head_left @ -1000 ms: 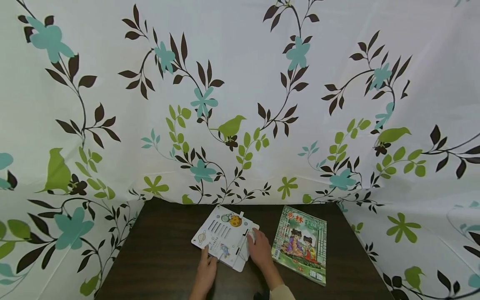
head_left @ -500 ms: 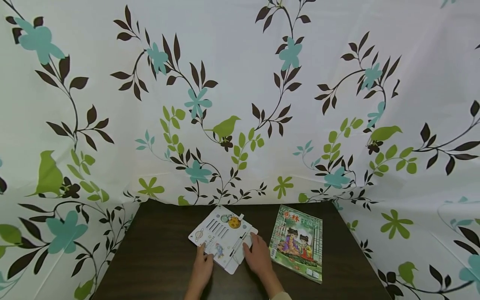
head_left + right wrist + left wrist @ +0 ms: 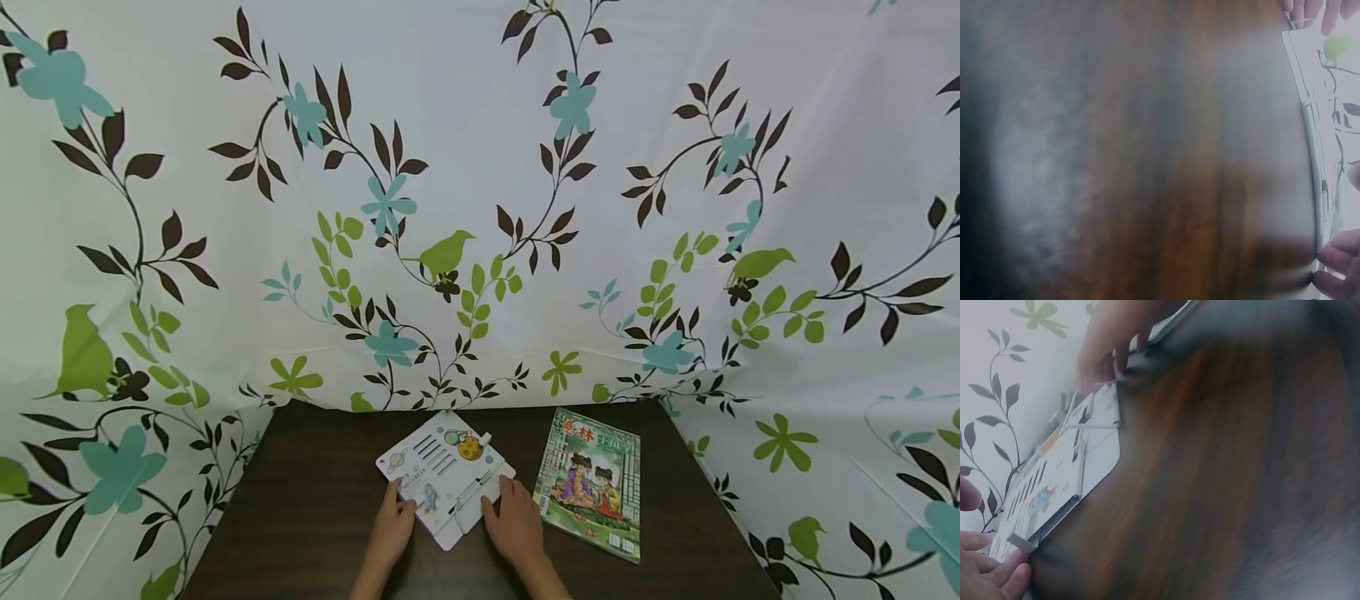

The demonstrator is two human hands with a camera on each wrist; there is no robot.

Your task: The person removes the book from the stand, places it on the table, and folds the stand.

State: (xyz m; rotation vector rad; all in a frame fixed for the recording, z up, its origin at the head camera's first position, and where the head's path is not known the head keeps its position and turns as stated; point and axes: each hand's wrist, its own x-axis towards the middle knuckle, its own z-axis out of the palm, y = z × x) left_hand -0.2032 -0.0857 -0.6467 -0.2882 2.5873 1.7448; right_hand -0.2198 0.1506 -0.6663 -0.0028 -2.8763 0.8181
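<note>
A white notebook (image 3: 442,458) with cartoon planets and a small figure on its cover lies tilted on the dark table. A slim pen (image 3: 472,491) and a thin band run along its right part. At its left edge, my left hand (image 3: 392,527) grips the side; in the left wrist view the fingers (image 3: 1007,575) of that hand are at the notebook's edge beside a small tab. My right hand (image 3: 516,521) holds the opposite edge near the right corner. The right wrist view shows its fingers (image 3: 1338,262) pinching the rim.
To the right of the notebook lies a green illustrated magazine (image 3: 592,492) on the dark wood table (image 3: 300,517). A white cloth (image 3: 480,167) printed with leaves, flowers and birds hangs behind the table and at both sides.
The notebook has turned a little clockwise, its near corner swinging left. Both hands have moved with it along its edges. The whole head view has shifted slightly; the magazine lies as before.
</note>
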